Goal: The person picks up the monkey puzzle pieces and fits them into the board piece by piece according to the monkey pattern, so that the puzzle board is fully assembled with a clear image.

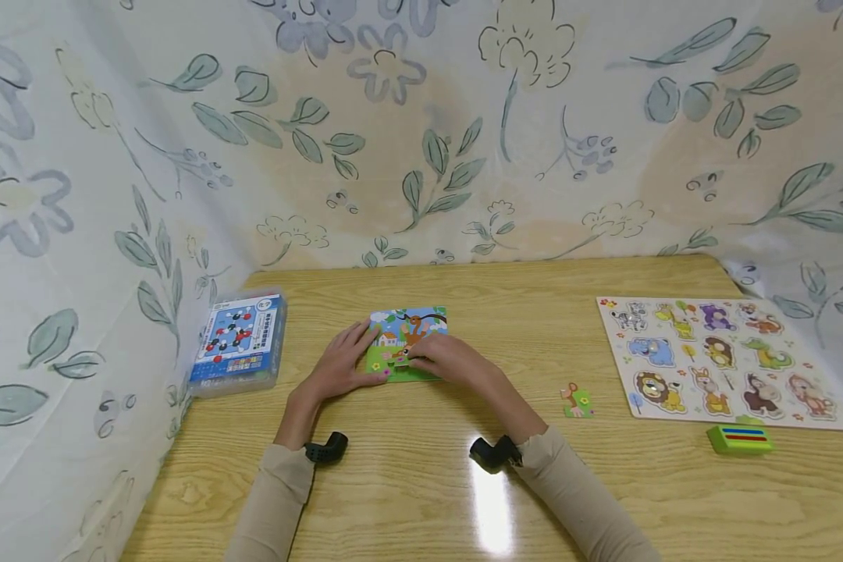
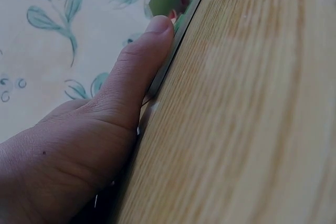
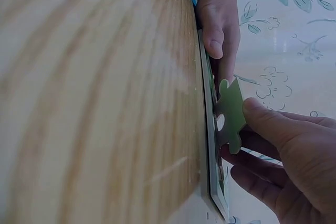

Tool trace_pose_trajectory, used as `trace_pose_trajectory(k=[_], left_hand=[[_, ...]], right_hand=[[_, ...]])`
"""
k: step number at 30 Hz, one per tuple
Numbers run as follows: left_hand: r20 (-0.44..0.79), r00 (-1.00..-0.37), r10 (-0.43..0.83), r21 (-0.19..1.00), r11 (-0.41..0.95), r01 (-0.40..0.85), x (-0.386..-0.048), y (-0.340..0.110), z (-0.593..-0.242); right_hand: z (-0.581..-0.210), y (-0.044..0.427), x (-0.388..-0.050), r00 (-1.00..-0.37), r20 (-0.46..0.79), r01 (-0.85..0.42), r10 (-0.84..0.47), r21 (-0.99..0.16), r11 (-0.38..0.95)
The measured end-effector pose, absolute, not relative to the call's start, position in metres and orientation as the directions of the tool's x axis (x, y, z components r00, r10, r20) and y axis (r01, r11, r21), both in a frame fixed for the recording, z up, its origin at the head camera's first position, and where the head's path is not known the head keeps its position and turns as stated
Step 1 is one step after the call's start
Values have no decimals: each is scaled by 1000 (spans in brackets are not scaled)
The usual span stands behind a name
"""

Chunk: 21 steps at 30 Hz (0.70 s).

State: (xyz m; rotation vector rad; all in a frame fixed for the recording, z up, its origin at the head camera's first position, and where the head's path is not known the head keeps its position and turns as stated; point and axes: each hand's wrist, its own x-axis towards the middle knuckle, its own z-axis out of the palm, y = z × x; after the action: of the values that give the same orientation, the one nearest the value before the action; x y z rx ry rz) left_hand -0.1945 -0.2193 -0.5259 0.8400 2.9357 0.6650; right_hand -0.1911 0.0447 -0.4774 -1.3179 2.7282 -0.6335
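A small jigsaw puzzle board (image 1: 386, 318) with a monkey picture and a little house lies flat on the table. My left hand (image 1: 339, 363) rests along its left side, fingers extended at the far end and thumb at the near edge. Over the board, my right hand (image 1: 457, 361) pinches a green-edged puzzle piece (image 3: 231, 114) between thumb and fingers. In the right wrist view the piece is tilted up against the board's surface; its lower edge is partly hidden. Another puzzle piece (image 1: 576, 400) lies on the table to the right.
A plastic box with a molecule picture (image 1: 242, 339) stands at the left. On the right lies a large animal peg board (image 1: 684, 355), with a green block bearing blue and red stripes (image 1: 741, 439) near its front edge. Floral cloth (image 1: 421, 156) hangs behind the table.
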Motion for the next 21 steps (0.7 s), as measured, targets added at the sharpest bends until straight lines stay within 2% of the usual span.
trace_pose_trajectory(k=[14, 21], left_hand=[[102, -853, 511, 421, 755, 502, -194, -219, -525], [109, -850, 515, 419, 752, 509, -195, -219, -527]], right_hand=[[-481, 45, -193, -589, 151, -776, -794, -381, 503], [-484, 45, -191, -556, 167, -818, -815, -285, 500]])
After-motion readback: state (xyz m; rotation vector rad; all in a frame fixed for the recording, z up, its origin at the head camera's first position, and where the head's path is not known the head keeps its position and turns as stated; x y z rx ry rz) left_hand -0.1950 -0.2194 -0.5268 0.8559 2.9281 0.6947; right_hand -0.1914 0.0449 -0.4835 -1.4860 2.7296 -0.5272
